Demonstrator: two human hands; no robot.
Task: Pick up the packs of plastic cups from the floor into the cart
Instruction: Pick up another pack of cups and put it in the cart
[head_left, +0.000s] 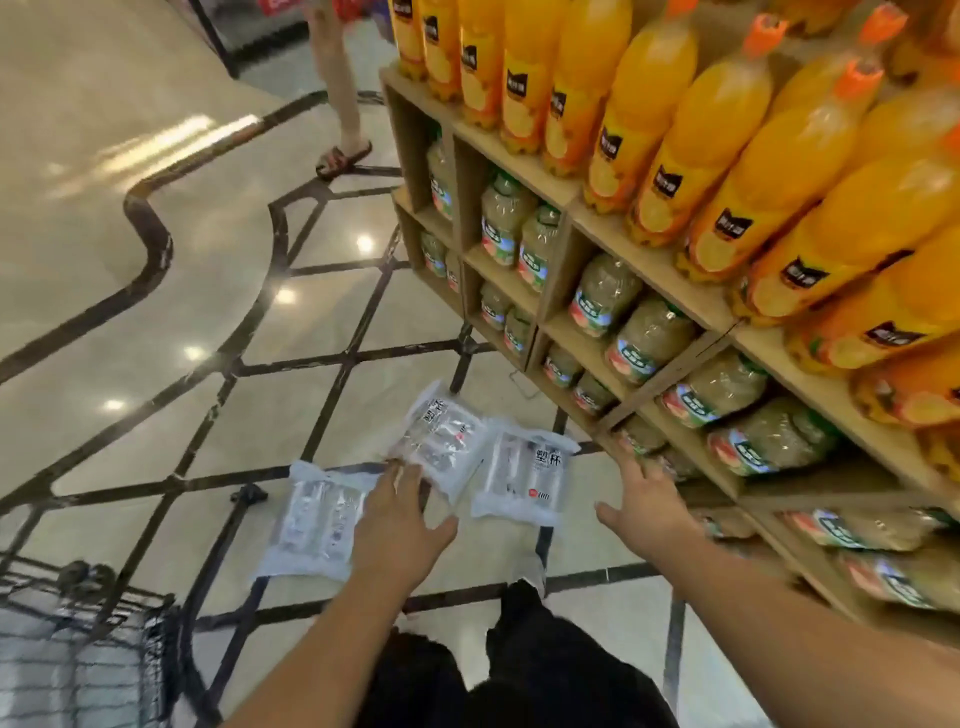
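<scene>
Fingers (402, 480) of the left hand (400, 525) stretch straight, thumb splayed, holding nothing. Their tips reach the near edge of the middle pack (441, 434), though contact is unclear. The right hand (649, 506) is also spread flat and empty, reaching between the right pack (524, 480) and the drinks shelf (644, 267). Both forearms extend forward and down. A third pack (317, 519) lies just left of the left hand. All three packs lie on the floor (156, 364); the cart (78, 649) stands at lower left.

Bare forearms (322, 649), black trousers (545, 675), pale shoe (530, 571)
</scene>
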